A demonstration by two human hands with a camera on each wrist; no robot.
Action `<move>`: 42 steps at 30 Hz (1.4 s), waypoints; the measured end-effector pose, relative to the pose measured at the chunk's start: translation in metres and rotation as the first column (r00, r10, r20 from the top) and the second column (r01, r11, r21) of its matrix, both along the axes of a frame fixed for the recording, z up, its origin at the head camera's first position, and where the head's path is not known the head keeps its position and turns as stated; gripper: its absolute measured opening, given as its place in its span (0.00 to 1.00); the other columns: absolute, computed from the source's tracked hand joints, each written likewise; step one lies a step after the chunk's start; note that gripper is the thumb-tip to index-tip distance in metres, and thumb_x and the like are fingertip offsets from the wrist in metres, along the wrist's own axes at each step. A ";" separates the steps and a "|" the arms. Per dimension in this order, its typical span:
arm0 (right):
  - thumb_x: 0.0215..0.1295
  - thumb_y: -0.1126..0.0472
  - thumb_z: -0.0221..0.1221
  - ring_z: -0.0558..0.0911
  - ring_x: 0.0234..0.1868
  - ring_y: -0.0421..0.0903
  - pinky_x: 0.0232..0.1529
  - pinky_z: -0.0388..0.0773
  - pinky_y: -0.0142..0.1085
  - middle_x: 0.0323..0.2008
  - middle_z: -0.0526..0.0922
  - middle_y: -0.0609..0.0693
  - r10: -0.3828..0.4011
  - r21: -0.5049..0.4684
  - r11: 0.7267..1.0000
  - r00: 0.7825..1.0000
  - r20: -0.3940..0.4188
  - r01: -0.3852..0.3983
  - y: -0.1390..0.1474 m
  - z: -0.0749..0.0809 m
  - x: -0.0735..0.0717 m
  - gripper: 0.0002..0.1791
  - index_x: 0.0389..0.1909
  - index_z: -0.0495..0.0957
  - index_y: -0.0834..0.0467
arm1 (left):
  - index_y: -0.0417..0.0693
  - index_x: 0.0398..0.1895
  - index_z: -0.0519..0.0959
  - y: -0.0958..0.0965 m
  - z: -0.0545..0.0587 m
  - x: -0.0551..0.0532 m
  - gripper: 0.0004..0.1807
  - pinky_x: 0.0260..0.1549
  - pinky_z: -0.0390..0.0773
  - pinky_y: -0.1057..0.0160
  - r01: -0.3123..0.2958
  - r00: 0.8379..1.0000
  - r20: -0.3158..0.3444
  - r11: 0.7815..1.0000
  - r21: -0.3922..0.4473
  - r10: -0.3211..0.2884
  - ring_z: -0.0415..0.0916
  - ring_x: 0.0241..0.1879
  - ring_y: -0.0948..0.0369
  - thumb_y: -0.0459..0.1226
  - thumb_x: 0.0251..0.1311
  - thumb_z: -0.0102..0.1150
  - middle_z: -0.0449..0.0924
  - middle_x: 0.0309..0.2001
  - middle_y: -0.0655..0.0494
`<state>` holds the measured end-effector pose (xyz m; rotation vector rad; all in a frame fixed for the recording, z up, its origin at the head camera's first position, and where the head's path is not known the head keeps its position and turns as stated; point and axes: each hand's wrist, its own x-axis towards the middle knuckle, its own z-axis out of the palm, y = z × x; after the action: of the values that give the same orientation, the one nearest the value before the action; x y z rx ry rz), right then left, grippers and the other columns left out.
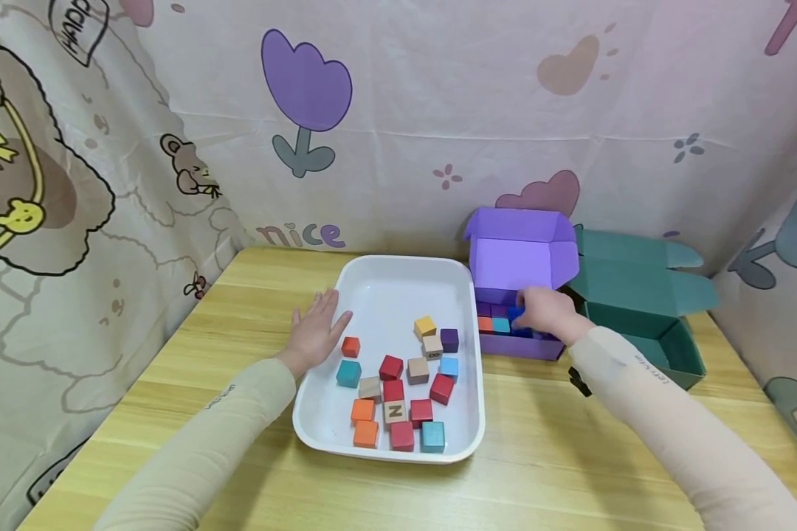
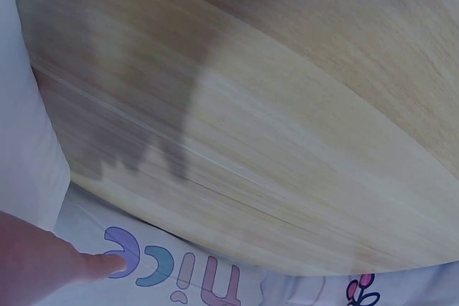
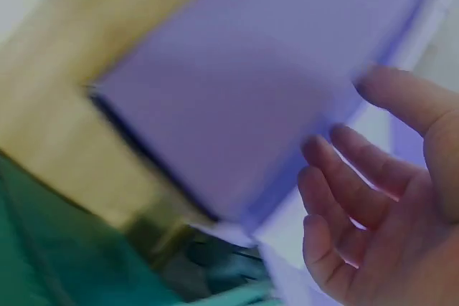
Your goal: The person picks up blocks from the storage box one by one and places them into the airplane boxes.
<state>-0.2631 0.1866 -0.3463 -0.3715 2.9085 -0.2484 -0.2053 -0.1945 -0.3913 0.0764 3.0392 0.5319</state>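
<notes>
Pale wood-grain desk [image 1: 518, 472] carries everything, and in the near end of the white tray [image 1: 392, 291] a teal block [image 1: 432, 436], a red block [image 1: 401, 436] and 2 orange blocks [image 1: 365, 434] sit close to the rim. Just beyond them is a block marked N [image 1: 395, 411]; farther up, a dark purple block [image 1: 449, 340] and a yellow block [image 1: 425, 327].

The left hand [image 1: 312, 332] lies over the tray's left rim, fingers straight, holding nothing. Pressing hard there could tilt the tray and send the loose blocks sliding.

The right hand [image 1: 547, 306] is over the open purple box [image 1: 521, 346], fingers loosely bent; the right wrist view shows nothing between thumb and fingertips. Beside that hand, inside the box, are an orange-red block [image 1: 484, 324] and a light teal block [image 1: 500, 326], packed tightly. That packing looks the likeliest trouble: fingertips could slip off a flat face or drag up a neighbour. The right sleeve [image 1: 677, 413] passes close to the open green box [image 1: 644, 284], so a wide elbow swing might shove it.

Behind both boxes hangs a printed cloth [image 1: 405, 88].
</notes>
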 end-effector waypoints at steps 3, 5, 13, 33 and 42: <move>0.58 0.52 0.61 0.79 0.35 0.51 0.29 0.74 0.41 0.43 0.82 0.60 -0.068 -0.113 0.991 0.998 0.009 0.068 -0.007 0.020 -0.002 0.21 0.46 0.76 0.64 | 0.41 0.74 0.41 -0.001 0.001 0.001 0.38 0.67 0.35 0.34 0.001 1.000 -0.005 1.000 -0.004 -0.001 0.34 0.74 0.45 0.56 0.71 0.29 0.39 0.75 0.44; 0.61 0.51 0.58 0.79 0.39 0.53 0.34 0.76 0.44 0.45 0.81 0.61 -0.098 -0.193 0.977 0.995 0.001 0.096 -0.015 0.033 -0.003 0.21 0.46 0.75 0.64 | 0.42 0.74 0.41 -0.001 0.001 0.001 0.38 0.67 0.35 0.34 -0.002 1.000 -0.008 1.000 -0.009 0.002 0.34 0.74 0.45 0.56 0.70 0.28 0.39 0.75 0.44; 0.62 0.50 0.56 0.78 0.48 0.54 0.49 0.76 0.46 0.50 0.80 0.59 -0.143 -0.393 0.912 0.989 -0.036 0.118 -0.080 0.060 0.000 0.21 0.48 0.76 0.61 | 0.42 0.74 0.41 -0.001 -0.001 0.001 0.38 0.67 0.34 0.34 -0.001 1.000 -0.003 1.000 0.004 0.001 0.33 0.74 0.45 0.56 0.70 0.30 0.39 0.75 0.44; 0.57 0.45 0.61 0.74 0.31 0.43 0.33 0.74 0.36 0.37 0.82 0.52 -0.187 -0.142 0.970 0.978 0.092 0.199 -0.166 0.007 0.009 0.21 0.37 0.80 0.60 | 0.43 0.74 0.42 0.001 0.003 0.003 0.38 0.68 0.35 0.35 -0.012 1.000 -0.014 1.000 0.010 0.012 0.34 0.74 0.47 0.56 0.70 0.29 0.40 0.75 0.46; 0.55 0.54 0.65 0.75 0.33 0.47 0.32 0.72 0.34 0.33 0.80 0.53 -0.172 -0.103 0.976 0.966 0.195 0.194 -0.165 -0.006 0.014 0.16 0.38 0.82 0.61 | 0.44 0.74 0.42 -0.001 -0.001 0.001 0.38 0.68 0.36 0.36 -0.020 1.000 -0.015 1.000 0.005 0.021 0.34 0.75 0.47 0.57 0.70 0.28 0.40 0.75 0.46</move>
<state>-0.2494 0.0220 -0.3526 -0.0899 2.7513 -0.4635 -0.2042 -0.1955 -0.3921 0.0497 3.0568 0.5419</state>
